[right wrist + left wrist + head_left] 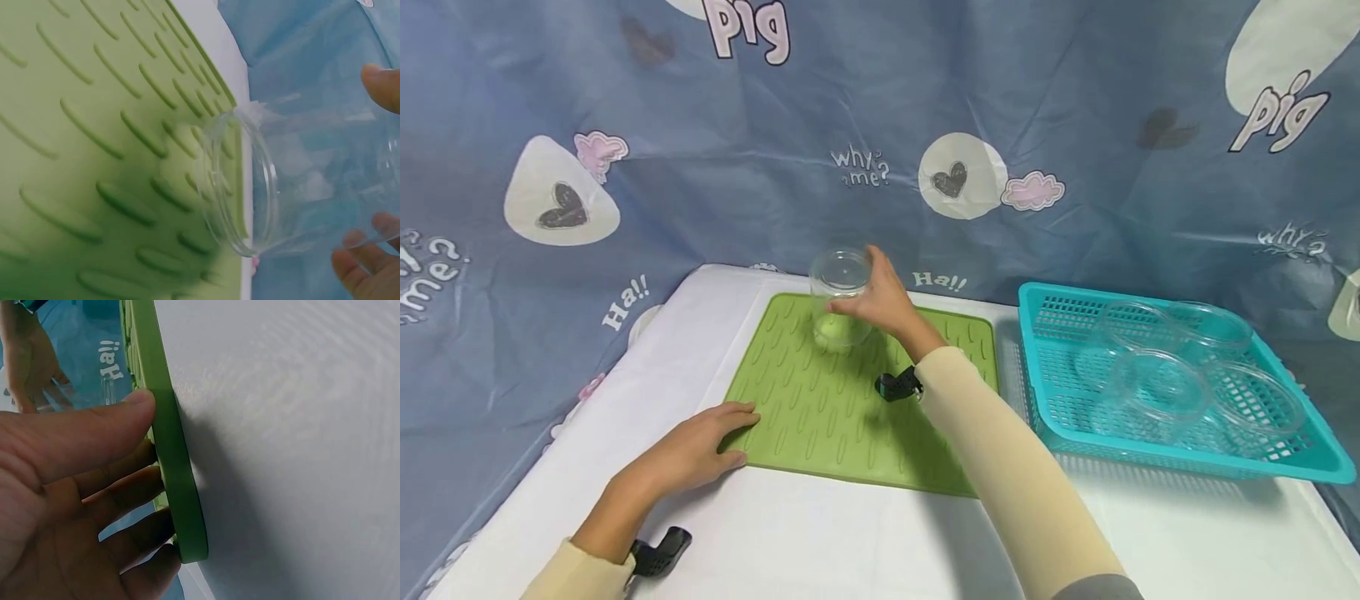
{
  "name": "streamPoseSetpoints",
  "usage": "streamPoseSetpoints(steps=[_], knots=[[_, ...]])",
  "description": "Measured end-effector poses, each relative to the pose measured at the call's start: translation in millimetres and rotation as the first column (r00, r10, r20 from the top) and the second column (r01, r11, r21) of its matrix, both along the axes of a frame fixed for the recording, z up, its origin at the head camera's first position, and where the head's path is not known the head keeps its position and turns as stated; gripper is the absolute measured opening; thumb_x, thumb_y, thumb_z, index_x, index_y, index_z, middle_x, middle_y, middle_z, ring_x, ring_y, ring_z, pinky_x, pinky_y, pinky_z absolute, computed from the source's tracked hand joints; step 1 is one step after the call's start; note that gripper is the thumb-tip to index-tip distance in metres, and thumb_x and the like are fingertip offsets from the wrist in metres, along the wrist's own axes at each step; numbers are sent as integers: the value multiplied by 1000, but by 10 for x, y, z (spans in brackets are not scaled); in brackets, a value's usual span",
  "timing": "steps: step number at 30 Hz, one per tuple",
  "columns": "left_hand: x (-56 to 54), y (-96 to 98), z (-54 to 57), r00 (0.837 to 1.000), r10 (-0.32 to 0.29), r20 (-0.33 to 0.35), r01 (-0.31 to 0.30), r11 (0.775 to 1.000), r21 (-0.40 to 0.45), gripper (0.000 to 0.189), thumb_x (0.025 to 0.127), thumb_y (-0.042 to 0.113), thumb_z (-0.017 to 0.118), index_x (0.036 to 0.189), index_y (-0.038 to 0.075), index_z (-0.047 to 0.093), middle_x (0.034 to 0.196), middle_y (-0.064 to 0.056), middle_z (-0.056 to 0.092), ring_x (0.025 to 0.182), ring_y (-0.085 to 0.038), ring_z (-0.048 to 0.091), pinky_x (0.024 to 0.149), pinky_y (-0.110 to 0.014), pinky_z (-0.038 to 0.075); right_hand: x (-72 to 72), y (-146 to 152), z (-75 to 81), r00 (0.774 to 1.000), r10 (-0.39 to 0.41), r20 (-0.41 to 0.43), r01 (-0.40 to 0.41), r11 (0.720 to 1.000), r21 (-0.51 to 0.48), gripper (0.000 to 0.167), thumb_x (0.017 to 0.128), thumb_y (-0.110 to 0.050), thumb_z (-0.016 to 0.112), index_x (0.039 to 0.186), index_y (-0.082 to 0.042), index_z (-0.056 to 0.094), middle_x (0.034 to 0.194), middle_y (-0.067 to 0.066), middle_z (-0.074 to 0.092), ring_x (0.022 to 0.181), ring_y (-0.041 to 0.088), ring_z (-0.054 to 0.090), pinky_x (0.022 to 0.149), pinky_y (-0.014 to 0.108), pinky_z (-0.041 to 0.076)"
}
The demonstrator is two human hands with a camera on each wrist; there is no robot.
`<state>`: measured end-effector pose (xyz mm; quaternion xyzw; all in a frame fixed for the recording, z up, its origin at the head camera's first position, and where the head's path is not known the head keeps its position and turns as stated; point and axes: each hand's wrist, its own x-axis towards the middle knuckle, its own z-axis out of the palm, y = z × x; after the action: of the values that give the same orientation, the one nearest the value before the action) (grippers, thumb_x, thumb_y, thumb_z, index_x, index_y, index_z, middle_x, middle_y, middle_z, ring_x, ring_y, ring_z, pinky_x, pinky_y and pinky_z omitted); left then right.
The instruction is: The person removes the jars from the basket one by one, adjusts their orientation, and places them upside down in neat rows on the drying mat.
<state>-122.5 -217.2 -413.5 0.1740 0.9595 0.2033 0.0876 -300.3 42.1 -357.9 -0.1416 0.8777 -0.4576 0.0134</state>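
Note:
My right hand (886, 298) grips a clear jar (831, 292) by its upper part, thumb on one side and fingers on the other. The jar stands mouth down over the far left part of a green ridged mat (805, 417). In the right wrist view the jar's ringed rim (240, 181) is at or just above the mat; whether it touches, I cannot tell. My left hand (688, 450) rests at the mat's near left corner. Up close in the left wrist view, its thumb and loosely bent fingers (134, 484) touch the mat's edge and hold nothing.
On the right a turquoise plastic basket (1032, 358) holds several clear jars (1161, 387). A white cloth (820, 533) covers the table. Behind it hangs a blue printed curtain (880, 100).

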Motion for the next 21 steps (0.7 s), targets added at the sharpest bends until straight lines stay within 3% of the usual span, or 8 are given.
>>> streamPoseSetpoints(steps=[8, 14, 21], knots=[[-38, 28, 30, 999, 2, 46, -2, 1000, -21, 54, 85, 16, 75, 133, -3, 59, 145, -24, 51, 133, -49, 46, 107, -63, 43, -11, -143, -63, 997, -51, 56, 55, 995, -82, 118, 71, -37, 89, 159, -18, 13, 165, 8, 26, 150, 32, 32, 122, 53, 33], [-33, 39, 37, 999, 11, 47, -10, 1000, -25, 52, 85, 15, 75, 132, -2, 60, 145, -23, 51, 133, -48, 47, 109, -63, 42, -6, -327, -154, 997, -52, 49, 57, 992, -110, 114, 74, -39, 87, 160, -19, 15, 164, 9, 26, 151, 31, 30, 122, 52, 34], [-28, 36, 32, 998, 14, 57, -14, 1000, -16, 52, 86, 15, 74, 133, -1, 59, 146, -22, 51, 134, -48, 47, 109, -62, 42, 16, -511, -260, 997, -55, 59, 63, 987, -145, 114, 73, -39, 88, 159, -17, 16, 160, 12, 34, 146, 34, 38, 118, 52, 38]])
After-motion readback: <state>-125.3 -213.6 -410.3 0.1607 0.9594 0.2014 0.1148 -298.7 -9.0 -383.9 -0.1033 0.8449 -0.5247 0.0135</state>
